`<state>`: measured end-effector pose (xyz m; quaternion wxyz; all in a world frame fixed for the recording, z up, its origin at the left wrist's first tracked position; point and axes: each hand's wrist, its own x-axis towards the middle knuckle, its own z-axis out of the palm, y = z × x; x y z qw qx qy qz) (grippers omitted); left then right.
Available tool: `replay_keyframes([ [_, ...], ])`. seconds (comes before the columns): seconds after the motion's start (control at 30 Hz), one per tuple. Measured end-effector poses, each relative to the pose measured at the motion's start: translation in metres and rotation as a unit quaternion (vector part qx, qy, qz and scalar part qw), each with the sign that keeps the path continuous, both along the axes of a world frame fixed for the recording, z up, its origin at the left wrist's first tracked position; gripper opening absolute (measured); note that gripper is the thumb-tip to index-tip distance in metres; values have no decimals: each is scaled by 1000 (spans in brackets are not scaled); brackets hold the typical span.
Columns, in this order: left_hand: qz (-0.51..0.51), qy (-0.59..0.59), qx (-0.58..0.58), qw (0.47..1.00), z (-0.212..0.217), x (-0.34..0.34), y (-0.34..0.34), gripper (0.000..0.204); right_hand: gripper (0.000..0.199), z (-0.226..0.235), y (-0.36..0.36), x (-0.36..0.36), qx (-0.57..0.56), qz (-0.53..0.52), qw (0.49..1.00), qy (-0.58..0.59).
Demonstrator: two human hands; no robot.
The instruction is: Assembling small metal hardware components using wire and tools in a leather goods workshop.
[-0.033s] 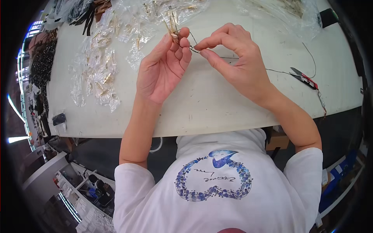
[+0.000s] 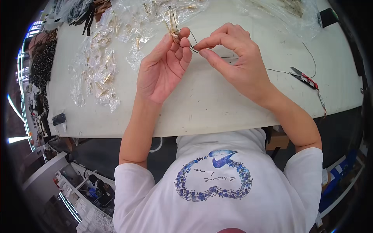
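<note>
Above the table (image 2: 217, 105), my left hand (image 2: 165, 64) is closed on a slim gold-coloured metal clip (image 2: 173, 33), its long prongs pointing up and away from me. A thin dark cord (image 2: 193, 48) runs from the clip's lower end to my right hand (image 2: 235, 52), whose thumb and forefinger pinch it. Part of the cord is hidden behind my fingers. Its length passes under my right hand and on across the table toward thread snips (image 2: 305, 77) with red and black handles, lying at the right.
Clear plastic packets (image 2: 103, 77) with gold-coloured pieces are spread over the left and far table. A large clear bag (image 2: 289, 15) lies at the far right. Dark material (image 2: 43, 62) is heaped along the left edge, and a small black piece (image 2: 59, 119) sits near the front left corner.
</note>
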<state>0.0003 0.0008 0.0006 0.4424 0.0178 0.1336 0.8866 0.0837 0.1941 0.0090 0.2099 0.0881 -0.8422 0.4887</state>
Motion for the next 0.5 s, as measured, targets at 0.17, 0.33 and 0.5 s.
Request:
replay_keyframes([
  [0.17, 6, 0, -10, 1000, 0, 1, 2, 26, 9, 0, -2, -2, -37, 7, 999, -16],
  [0.33, 4, 4, -9, 1000, -2, 1, 3, 26, 13, 0, -2, -3, -135, 39, 987, -79],
  [0.5, 10, -5, -23, 1000, 0, 2, 2, 25, 13, 3, 2, -3, -208, 51, 968, -132],
])
